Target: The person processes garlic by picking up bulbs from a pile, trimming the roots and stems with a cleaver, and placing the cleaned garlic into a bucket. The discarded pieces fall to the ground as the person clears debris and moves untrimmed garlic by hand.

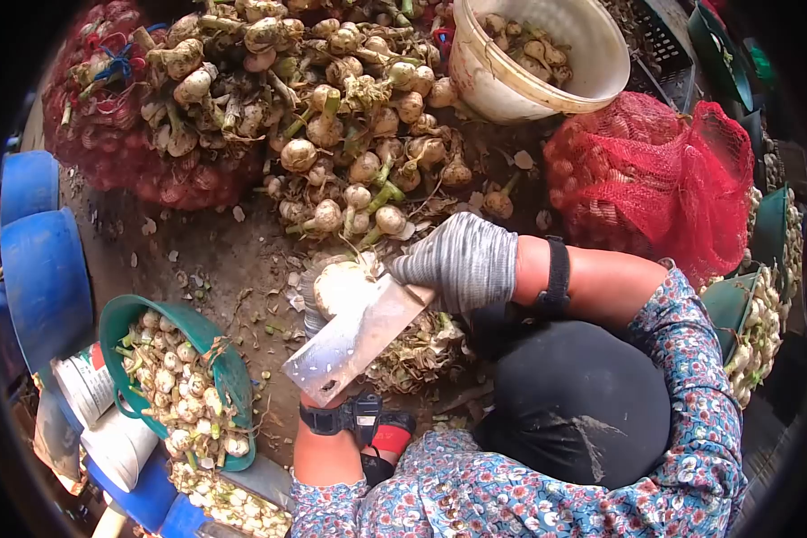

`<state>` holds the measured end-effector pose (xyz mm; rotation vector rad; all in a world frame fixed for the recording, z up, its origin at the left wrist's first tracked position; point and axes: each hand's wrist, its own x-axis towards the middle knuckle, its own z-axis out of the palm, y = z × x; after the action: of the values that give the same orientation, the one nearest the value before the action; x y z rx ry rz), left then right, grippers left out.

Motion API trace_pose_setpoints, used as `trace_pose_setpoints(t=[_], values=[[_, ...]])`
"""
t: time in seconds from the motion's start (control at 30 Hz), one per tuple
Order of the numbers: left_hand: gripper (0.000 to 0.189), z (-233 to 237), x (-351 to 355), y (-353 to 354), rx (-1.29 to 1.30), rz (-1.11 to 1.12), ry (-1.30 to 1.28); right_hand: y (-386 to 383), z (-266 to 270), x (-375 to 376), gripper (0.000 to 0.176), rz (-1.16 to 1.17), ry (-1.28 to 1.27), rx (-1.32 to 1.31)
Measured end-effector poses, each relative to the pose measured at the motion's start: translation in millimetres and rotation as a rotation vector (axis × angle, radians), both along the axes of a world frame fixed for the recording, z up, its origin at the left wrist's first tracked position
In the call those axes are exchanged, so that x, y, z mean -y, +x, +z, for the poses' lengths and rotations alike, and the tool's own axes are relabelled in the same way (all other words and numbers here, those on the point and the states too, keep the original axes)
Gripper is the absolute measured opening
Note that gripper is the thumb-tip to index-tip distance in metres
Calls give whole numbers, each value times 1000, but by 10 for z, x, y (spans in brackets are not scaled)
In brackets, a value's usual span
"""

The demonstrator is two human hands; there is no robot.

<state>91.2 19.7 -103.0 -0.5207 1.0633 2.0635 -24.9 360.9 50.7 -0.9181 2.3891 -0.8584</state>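
I see the right hand [462, 260], in a grey knitted glove, closed around the handle of a cleaver [359, 336], whose broad blade slants down and to the left across the middle of my view. The left hand [311, 309] is mostly hidden behind that blade; I can make out only a few gloved fingers, and they are wrapped around a garlic bulb [341, 285]. The bulb sits just above the upper edge of the blade, touching it, and right beside the fingertips of the right hand. A black watch [341, 417] is on the left wrist and a black band [558, 273] on the right.

Under the blade, on the ground, lies a pile of trimmings [417, 350]. Beyond the hands a big heap of garlic [332, 117] with stalks attached fills the top of my view, and a white bucket [511, 99] holding a few bulbs stands at its right edge. A red net sack [655, 179] lies on the right, near the right forearm. On the left, a green basin [117, 332] full of cleaned bulbs stands near the left forearm, with blue barrels [45, 269] beyond it at the edge
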Motion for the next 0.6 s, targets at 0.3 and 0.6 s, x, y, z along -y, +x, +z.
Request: trace_pose_setpoints(t=[0.3,0.6], values=[[87,1158,-940,-643,-853,-281,-749,3,-803,-366,28,-365,95,151],[97,1319,-1267,-812,-1030,-211,-697,-106,-160,-20,51,-369,-432,917]])
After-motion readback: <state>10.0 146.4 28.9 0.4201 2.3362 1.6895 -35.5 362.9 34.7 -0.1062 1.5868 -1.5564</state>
